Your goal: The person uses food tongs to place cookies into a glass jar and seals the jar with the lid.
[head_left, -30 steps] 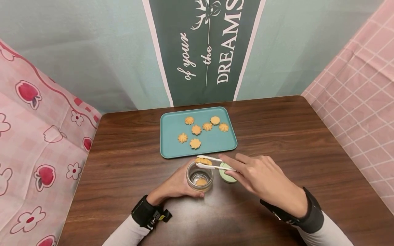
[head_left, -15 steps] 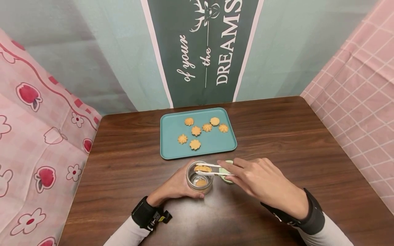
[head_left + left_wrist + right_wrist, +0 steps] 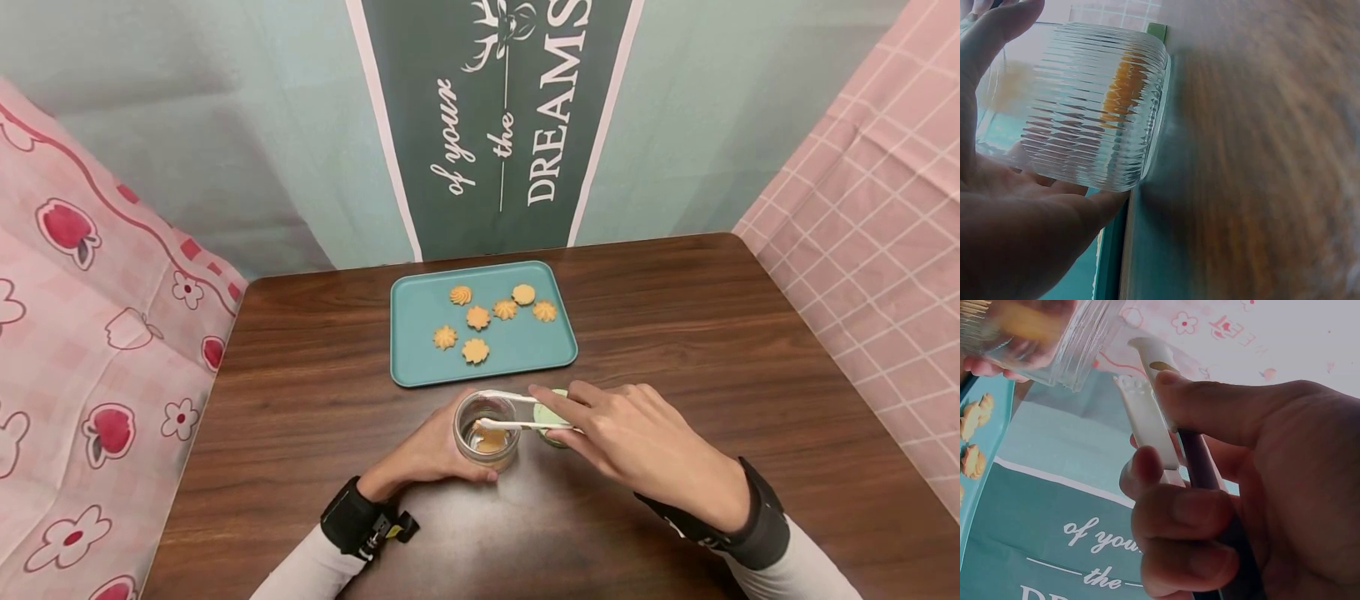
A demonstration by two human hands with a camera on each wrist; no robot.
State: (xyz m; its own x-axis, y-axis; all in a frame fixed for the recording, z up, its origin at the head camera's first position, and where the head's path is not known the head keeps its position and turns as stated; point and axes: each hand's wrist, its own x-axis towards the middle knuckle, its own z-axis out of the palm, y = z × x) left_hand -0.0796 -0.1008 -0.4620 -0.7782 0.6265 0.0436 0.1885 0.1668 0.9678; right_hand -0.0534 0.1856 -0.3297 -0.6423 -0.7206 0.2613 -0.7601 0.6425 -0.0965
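Note:
My left hand (image 3: 429, 443) holds a clear glass jar (image 3: 1066, 112) round its side, the mouth facing up. At its bottom lies a golden cookie (image 3: 1124, 90), seen through the ribbed wall. Higher inside the jar, a second cookie (image 3: 1013, 86) shows as a pale blur. My right hand (image 3: 641, 437) grips white tongs (image 3: 517, 426) between thumb and fingers. Their tips (image 3: 1138, 384) stand spread apart over the jar's mouth with nothing between them. In the right wrist view, the blurred cookie (image 3: 1029, 324) shows through the glass.
A teal tray (image 3: 408, 367) with several flower-shaped cookies (image 3: 476, 351) lies behind the jar on the dark wooden table (image 3: 675, 333). Just right of the jar sits a light green lid (image 3: 551, 408), partly covered by the tongs and right hand. Fabric hangs around the table.
The tongs have come down from the jar's far rim to over its mouth, then spread and let go of the cookie, which dropped into the jar. The left hand has stayed put.

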